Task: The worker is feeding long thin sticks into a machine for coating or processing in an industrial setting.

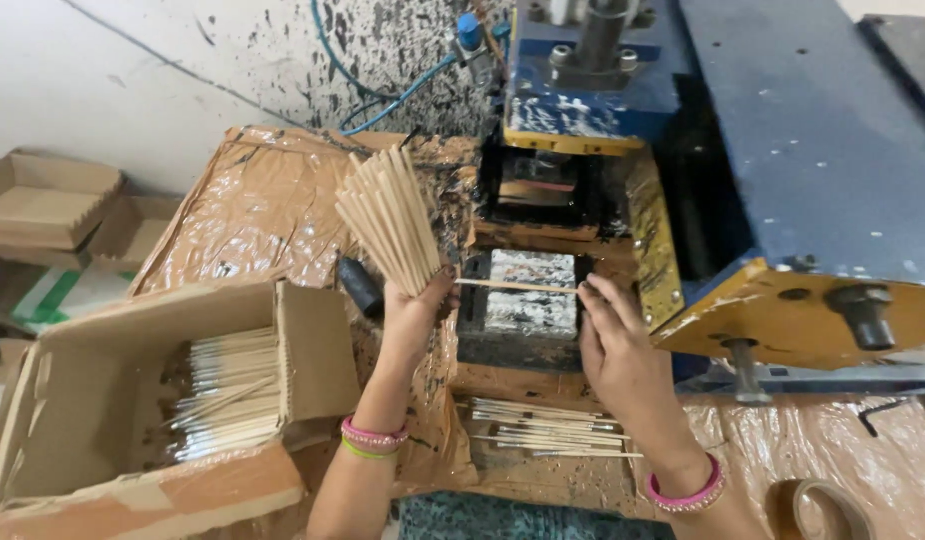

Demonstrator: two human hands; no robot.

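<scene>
My left hand (415,318) grips a fanned bundle of thin wooden sticks (388,215), held upright. A single wooden stick (518,286) lies across a silvery, paint-spattered block (528,295) in the blue and yellow machine (743,150). My right hand (615,340) pinches the right end of that stick; the thumb of my left hand touches its left end. Below the block, several finished sticks with dark tips (548,430) lie in a loose pile.
A cardboard box (103,440) at the left holds several white-coated sticks (228,395). Shiny brown plastic (253,210) covers the bench. Folded cardboard (43,200) lies at the far left. A roll of tape (818,505) sits at the bottom right. Blue hoses (383,100) run to the machine.
</scene>
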